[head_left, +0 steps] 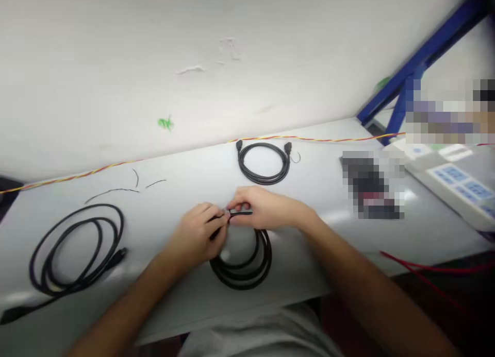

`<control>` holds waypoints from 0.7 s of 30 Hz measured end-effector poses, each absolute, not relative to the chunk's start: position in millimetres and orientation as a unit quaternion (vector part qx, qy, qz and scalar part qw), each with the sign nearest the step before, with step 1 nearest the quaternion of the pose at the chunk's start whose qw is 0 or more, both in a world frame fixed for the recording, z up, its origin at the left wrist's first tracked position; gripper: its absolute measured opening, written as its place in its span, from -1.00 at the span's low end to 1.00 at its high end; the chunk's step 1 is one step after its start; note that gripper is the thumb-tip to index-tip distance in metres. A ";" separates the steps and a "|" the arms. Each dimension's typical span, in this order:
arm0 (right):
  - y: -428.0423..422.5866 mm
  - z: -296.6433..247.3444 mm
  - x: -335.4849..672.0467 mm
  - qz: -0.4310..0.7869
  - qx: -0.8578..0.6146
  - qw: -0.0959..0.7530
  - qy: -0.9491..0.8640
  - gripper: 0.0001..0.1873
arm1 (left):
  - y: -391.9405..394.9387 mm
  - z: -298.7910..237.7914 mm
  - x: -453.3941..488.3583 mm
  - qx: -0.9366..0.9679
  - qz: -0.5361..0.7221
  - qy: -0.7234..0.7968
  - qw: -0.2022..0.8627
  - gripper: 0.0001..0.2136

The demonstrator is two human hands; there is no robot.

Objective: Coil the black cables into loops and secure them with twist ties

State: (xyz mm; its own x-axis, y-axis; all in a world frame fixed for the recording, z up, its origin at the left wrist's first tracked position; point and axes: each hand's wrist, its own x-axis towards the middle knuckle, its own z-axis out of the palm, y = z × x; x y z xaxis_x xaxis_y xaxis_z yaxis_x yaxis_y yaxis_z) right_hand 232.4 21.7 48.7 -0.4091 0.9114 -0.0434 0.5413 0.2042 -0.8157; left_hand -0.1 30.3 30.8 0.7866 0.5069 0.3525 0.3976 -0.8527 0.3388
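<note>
Close to the middle of the table (pixel 309 264) lies a coiled black cable (pixel 266 256). At the coil's far side, my left hand (pixel 199 231) is closed around its strands. My right hand (pixel 261 207) is pinched on the same bundle, fingertips almost meeting those of the left. A thin dark strand shows between the fingertips; whether it is a tie or part of the cable I cannot tell. Behind my hands is a neatly wound black cable (pixel 266 181) with two plugs. A looser black cable coil (pixel 119 218) rests at the left.
Several thin black strips (pixel 112 190) lie at the back left. A twisted red-yellow wire (pixel 328 139) runs along the wall. On the right are a pixelated dark object (pixel 367 182), a pale machine (pixel 429 176), a blue frame (pixel 436 48) and red cords (pixel 433 268) past the front edge.
</note>
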 end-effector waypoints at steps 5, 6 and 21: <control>-3.4 44.6 226.6 0.342 -0.490 0.216 -0.772 -0.69 | 25.3 28.7 3.4 0.931 0.237 0.258 0.102 -0.84; -9.1 41.3 223.1 0.333 -0.503 0.229 -0.764 -0.67 | 24.7 27.6 3.7 0.930 0.237 0.263 0.100 -0.84; -24.0 12.4 215.4 0.145 -0.460 0.289 -0.827 -0.77 | 24.0 20.8 3.2 0.903 0.317 0.282 0.073 -0.87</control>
State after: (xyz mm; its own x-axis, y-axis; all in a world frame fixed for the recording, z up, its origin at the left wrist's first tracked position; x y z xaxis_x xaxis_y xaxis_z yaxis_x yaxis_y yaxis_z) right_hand 215.4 -24.0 12.4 -0.4098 0.8449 0.3439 0.6771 0.5344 -0.5059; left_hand 3.2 24.0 20.8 0.6409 0.5547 0.5306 0.4620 -0.8308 0.3104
